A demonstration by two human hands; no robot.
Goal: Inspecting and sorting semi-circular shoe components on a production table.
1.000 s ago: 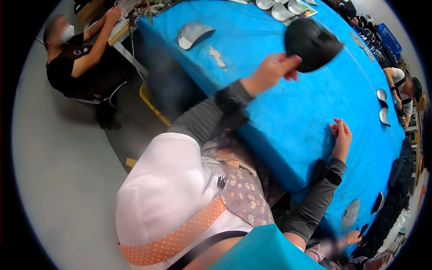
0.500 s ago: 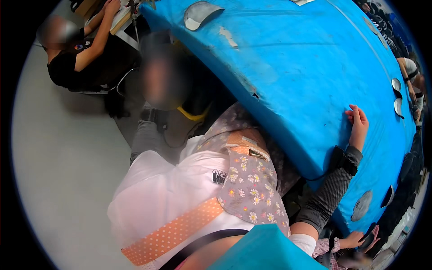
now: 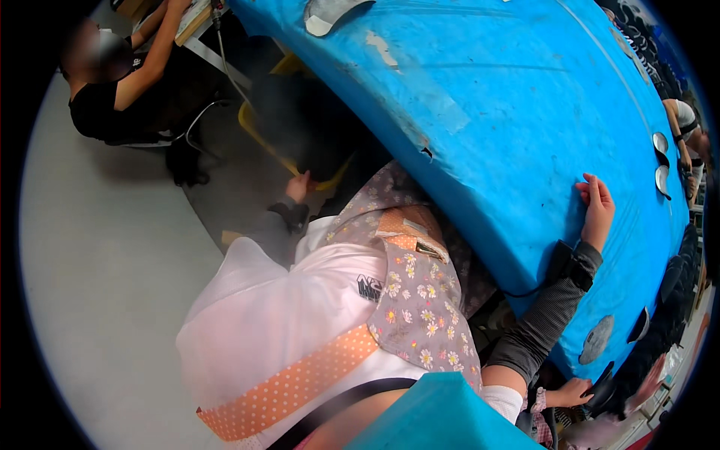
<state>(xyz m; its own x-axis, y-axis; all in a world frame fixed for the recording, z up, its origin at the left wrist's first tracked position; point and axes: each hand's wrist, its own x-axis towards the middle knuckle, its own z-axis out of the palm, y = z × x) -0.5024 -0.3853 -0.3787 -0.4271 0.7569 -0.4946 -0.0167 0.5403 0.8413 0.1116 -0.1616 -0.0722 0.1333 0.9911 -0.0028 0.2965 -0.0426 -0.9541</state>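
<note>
My left hand (image 3: 298, 187) is closed at the yellow rim (image 3: 259, 139) of a basket on the floor, beside the table. Dark, blurred contents (image 3: 307, 112) fill that basket, and I cannot make out what they are. On the blue-covered table (image 3: 480, 150) rests my right hand (image 3: 597, 206), its fingers loosely bent and a little apart, with nothing in them. Nearest to it are two curved grey brim-shaped pieces (image 3: 661, 180) near the far right edge. Another such piece (image 3: 334, 15) lies at the table's upper left end.
Upper left, a person in black (image 3: 112, 97) sits at a workbench (image 3: 199, 41). Another person's hand (image 3: 571, 393) is at the lower right, close to my right elbow. Grey brim-shaped pieces (image 3: 598, 339) lie at that end of the table. More people (image 3: 684, 124) are along the far right side.
My left hand, not clearly visible before, now shows at the basket's rim, and my left forearm has swung right. More of the yellow basket shows. My right hand has stayed in place.
</note>
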